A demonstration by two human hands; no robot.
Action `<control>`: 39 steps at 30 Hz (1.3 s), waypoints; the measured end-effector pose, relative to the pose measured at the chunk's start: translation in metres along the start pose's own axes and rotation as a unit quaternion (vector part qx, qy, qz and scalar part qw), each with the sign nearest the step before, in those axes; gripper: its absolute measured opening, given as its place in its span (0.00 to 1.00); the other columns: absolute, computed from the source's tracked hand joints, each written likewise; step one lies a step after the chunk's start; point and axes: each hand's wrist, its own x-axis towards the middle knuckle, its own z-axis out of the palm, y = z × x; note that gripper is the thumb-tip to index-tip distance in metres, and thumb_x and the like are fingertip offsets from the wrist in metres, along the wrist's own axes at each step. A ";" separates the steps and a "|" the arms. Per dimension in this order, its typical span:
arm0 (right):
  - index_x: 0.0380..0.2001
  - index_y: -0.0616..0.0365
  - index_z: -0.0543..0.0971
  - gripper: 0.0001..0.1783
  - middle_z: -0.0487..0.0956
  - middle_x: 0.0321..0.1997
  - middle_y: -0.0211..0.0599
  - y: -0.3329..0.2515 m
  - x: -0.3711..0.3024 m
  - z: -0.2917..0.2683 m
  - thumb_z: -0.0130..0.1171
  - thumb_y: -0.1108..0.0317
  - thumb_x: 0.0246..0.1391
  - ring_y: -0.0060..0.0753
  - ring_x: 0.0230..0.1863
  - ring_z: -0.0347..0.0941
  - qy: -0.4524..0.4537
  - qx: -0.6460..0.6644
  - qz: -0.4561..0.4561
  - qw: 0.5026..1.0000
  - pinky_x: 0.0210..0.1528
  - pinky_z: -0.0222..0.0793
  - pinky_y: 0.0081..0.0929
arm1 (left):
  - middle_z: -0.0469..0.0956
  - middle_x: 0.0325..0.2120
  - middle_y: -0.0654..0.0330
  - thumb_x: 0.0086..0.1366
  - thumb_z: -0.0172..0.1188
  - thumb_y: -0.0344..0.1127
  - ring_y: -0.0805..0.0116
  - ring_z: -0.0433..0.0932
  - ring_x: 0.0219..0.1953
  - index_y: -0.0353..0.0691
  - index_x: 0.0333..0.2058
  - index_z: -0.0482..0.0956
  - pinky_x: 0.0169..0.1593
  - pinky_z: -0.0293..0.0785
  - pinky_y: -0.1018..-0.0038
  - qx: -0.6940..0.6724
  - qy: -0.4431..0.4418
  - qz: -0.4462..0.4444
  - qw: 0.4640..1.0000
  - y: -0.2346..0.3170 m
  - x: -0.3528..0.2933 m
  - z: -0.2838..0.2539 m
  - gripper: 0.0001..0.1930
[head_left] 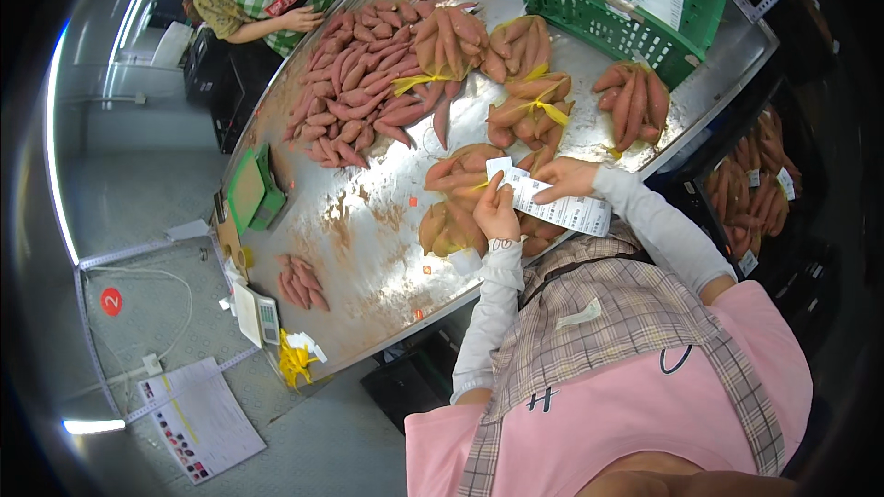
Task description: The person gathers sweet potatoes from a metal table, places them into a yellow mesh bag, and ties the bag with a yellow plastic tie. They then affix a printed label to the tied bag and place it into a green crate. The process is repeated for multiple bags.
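A strip of white printed labels (578, 214) stretches between my two hands above the metal table. My left hand (498, 213) is closed in a pinch at the strip's left end, where one label (498, 167) sticks up. Further along, the fingers of my right hand (565, 179) are closed on the strip's upper edge. Beneath my hands lie net bags of sweet potatoes (449, 225), partly hidden by the strip. Just beyond stands another net bag (529, 115) tied with a yellow band, and to its right lies one more bag (633, 106).
Loose sweet potatoes (354, 83) are heaped at the far left of the table (387, 262). A green crate (612, 32) holding label strips stands at the back right. A scale (258, 315) and yellow net bags (295, 359) sit near left. A co-worker's hand (301, 20) rests beyond the heap.
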 end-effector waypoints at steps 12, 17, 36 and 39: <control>0.31 0.59 0.84 0.13 0.81 0.24 0.31 0.042 -0.034 -0.042 0.68 0.60 0.48 0.18 0.25 0.75 0.080 -0.071 0.067 0.992 0.27 0.69 0.23 | 0.81 0.38 0.57 0.65 0.55 0.24 0.73 0.79 0.37 0.31 0.52 0.76 0.42 0.74 0.79 -0.013 -0.005 -0.009 1.000 0.020 -0.003 0.000 0.17; 0.37 0.59 0.82 0.11 0.82 0.28 0.28 0.058 -0.034 -0.054 0.64 0.63 0.55 0.17 0.27 0.75 0.143 0.155 0.014 0.978 0.28 0.69 0.19 | 0.75 0.50 0.50 0.51 0.58 0.24 0.49 0.70 0.55 0.40 0.55 0.74 0.59 0.64 0.58 0.488 -0.032 0.233 0.841 0.042 0.012 -0.017 0.28; 0.33 0.62 0.83 0.14 0.82 0.26 0.29 -0.030 0.079 0.009 0.66 0.61 0.53 0.16 0.25 0.76 0.053 0.020 -0.061 0.997 0.26 0.68 0.19 | 0.84 0.27 0.55 0.58 0.67 0.32 0.74 0.79 0.28 0.32 0.37 0.84 0.34 0.74 0.76 0.240 0.154 0.136 0.949 0.044 0.037 -0.029 0.11; 0.28 0.61 0.85 0.16 0.82 0.22 0.30 -0.037 0.086 0.018 0.68 0.57 0.49 0.16 0.22 0.75 0.077 -0.065 -0.069 0.992 0.24 0.67 0.20 | 0.84 0.26 0.58 0.59 0.67 0.33 0.76 0.78 0.26 0.33 0.35 0.85 0.33 0.73 0.79 0.127 0.091 0.031 0.987 0.025 0.051 -0.052 0.10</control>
